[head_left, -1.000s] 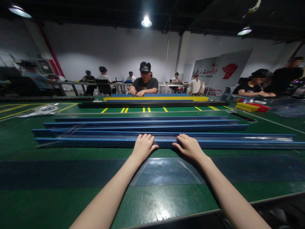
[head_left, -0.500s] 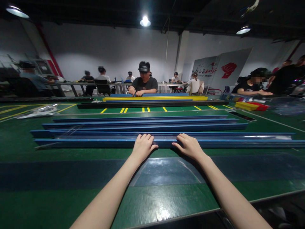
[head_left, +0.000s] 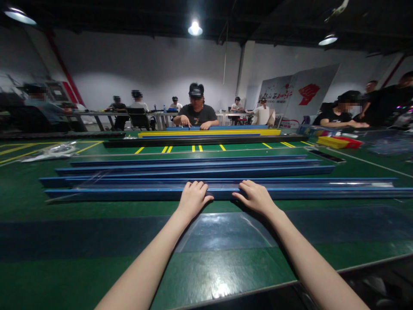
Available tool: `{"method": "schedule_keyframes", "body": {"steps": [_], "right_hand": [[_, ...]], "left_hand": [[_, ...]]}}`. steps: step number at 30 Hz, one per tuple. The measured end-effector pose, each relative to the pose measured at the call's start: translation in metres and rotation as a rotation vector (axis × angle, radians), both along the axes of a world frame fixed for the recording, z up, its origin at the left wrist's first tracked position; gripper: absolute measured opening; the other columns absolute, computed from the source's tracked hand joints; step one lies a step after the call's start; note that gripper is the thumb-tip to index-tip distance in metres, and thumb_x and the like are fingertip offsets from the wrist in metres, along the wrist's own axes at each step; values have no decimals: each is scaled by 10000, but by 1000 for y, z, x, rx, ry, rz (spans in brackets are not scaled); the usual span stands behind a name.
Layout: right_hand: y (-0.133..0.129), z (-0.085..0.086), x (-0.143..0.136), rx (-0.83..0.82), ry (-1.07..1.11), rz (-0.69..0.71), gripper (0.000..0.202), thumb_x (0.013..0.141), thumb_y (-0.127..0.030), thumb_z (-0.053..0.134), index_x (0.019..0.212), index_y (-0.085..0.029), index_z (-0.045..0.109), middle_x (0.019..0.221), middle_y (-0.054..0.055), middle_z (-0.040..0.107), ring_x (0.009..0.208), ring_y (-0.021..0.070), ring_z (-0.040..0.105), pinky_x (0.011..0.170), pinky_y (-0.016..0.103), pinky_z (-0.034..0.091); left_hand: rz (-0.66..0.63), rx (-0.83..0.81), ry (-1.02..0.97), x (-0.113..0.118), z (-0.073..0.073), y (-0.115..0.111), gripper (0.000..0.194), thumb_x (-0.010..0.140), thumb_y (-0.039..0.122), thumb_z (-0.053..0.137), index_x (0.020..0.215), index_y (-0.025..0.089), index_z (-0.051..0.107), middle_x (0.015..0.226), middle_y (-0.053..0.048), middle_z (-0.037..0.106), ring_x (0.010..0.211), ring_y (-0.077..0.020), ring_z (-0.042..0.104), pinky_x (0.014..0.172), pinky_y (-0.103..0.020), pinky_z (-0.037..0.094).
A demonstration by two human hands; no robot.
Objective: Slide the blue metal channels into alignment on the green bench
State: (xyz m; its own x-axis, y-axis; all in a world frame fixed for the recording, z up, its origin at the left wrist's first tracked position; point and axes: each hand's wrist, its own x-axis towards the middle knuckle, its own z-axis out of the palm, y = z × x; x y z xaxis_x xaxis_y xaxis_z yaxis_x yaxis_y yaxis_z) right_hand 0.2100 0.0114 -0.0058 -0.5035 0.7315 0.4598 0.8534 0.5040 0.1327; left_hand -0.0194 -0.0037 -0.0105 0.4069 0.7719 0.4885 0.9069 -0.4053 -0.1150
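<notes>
My left hand [head_left: 192, 196] is closed over the near wall of a long blue channel strip [head_left: 122, 195], fingers bent over the top edge and thumb along the front face. A short way to the right, my right hand [head_left: 256, 197] holds the same wall in the same manner. The channel lies across the green table, and its trough shines in places, as if clear film were inside. More blue channel strips [head_left: 193, 166] lie just beyond it. In front of it, under my forearms, a clear plastic sheet [head_left: 222, 230] lies flat.
Yellow and black strips [head_left: 209, 134] lie farther back, near a co-worker [head_left: 197, 114] seated opposite. Crumpled clear plastic [head_left: 56, 150] is at the left. A phone [head_left: 325, 155] and yellow and red trays [head_left: 338, 142] sit at the right. The table's near edge [head_left: 245, 297] shows below.
My hands keep their place on the blue channel. Across the table, the co-worker's hands have moved apart and the head has shifted slightly. The view has turned a little.
</notes>
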Motion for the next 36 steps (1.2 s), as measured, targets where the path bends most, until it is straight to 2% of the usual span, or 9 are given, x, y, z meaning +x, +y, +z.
{"method": "schedule_keyframes", "body": {"steps": [36], "right_hand": [[-3,3,-1,-5,-22,-5,318,855,-448,355,720,-196,495,780,33,569,757,157,526,597,246,331]], "left_hand": [[-6,-13,-3,0,2,-2,266,794,431,492,841,172,524,887,-46,595,851,-206,507,719,-324,326]]}}
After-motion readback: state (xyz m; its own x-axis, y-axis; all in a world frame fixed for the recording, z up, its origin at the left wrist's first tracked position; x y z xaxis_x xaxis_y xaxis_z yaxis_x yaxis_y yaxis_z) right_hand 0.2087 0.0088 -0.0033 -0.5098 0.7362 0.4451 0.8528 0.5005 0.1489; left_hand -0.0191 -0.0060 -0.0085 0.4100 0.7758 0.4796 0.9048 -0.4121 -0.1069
